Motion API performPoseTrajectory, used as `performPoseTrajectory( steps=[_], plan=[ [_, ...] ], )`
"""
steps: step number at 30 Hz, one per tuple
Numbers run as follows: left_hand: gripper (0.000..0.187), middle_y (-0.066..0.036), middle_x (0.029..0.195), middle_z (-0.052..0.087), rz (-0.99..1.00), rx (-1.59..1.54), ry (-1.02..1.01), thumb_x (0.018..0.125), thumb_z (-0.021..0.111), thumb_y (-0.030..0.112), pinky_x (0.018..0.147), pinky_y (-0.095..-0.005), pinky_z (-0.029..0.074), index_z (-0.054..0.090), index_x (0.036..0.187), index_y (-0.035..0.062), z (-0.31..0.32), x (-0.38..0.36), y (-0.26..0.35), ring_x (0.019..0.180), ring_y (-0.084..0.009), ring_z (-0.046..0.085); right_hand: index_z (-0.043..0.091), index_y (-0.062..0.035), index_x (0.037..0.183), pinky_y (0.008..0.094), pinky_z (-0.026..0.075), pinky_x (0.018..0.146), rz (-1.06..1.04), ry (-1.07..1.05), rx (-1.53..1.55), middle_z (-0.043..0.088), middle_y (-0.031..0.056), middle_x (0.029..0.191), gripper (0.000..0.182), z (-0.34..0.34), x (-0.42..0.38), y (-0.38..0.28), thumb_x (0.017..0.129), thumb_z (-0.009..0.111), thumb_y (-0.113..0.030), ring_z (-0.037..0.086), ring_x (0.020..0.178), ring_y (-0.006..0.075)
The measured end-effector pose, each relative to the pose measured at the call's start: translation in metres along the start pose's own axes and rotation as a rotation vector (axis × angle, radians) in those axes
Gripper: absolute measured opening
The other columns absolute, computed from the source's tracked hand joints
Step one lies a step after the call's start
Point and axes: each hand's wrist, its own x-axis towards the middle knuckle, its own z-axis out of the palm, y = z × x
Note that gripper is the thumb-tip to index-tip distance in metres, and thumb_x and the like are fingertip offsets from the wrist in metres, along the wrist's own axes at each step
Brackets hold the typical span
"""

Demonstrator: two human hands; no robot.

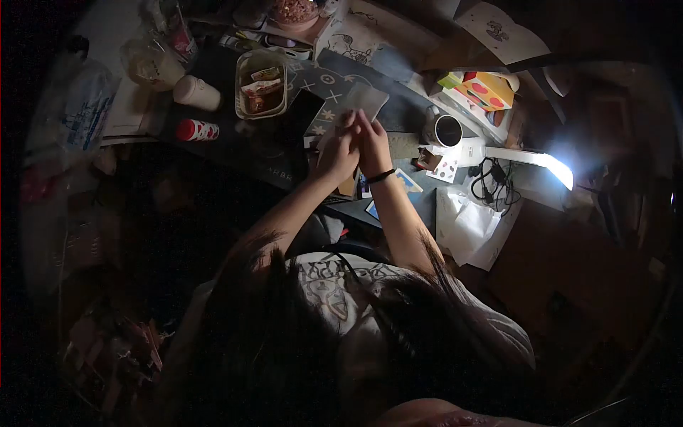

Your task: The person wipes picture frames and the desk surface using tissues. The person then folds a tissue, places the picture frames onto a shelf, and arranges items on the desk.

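Over the dark desk mat [267, 153], my left hand [338, 153] and my right hand [373, 146] are close together, their fingertips meeting. A pale, translucent sheet or sleeve [368, 102] extends beyond the fingertips; the fingers appear closed on its near end. The exact grip of each hand is hard to make out in the dim light. Beneath and beside the hands lie a dark flat object [304, 110] and some cards. A blue-and-white card [408, 183] lies near my right wrist, which wears a black band.
A mug with dark liquid [447, 130] stands right of the hands, near a lit lamp [558, 169], tangled cables [496, 186] and a white bag [466, 222]. To the left are a plastic container [261, 107], a white cup [197, 93] and a red-capped bottle [197, 130].
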Motion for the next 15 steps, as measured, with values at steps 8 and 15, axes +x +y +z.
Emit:
performPoseTrajectory(
  steps=[8, 15],
  plan=[
    [0.039, -0.018, 0.138, 0.033, -0.165, 0.158, 0.476, 0.085, 0.05, 0.003, 0.101, -0.0407, 0.033, 0.045, 0.124, 0.002, -0.085, -0.069, -0.048, 0.125, -0.0346, 0.037, 0.057, -0.0017, 0.106, 0.0337, 0.048, 0.078, -0.84, 0.544, -1.309, 0.063, 0.0158, 0.1, 0.023, -0.023, 0.066, -0.059, 0.086, 0.045, -0.004, 0.06, 0.089, 0.034],
    [0.04, -0.019, 0.135, 0.034, -0.997, 0.234, 0.792, 0.092, 0.046, 0.019, 0.096, -0.0414, 0.038, 0.042, 0.128, 0.0013, -0.154, -0.07, -0.163, 0.116, -0.0329, 0.044, 0.062, -0.0061, 0.102, 0.0415, 0.049, 0.078, -0.751, 0.797, -1.833, 0.064, 0.018, 0.096, 0.027, -0.029, 0.188, -0.106, 0.082, 0.048, -0.017, 0.061, 0.092, 0.0345]
  ],
)
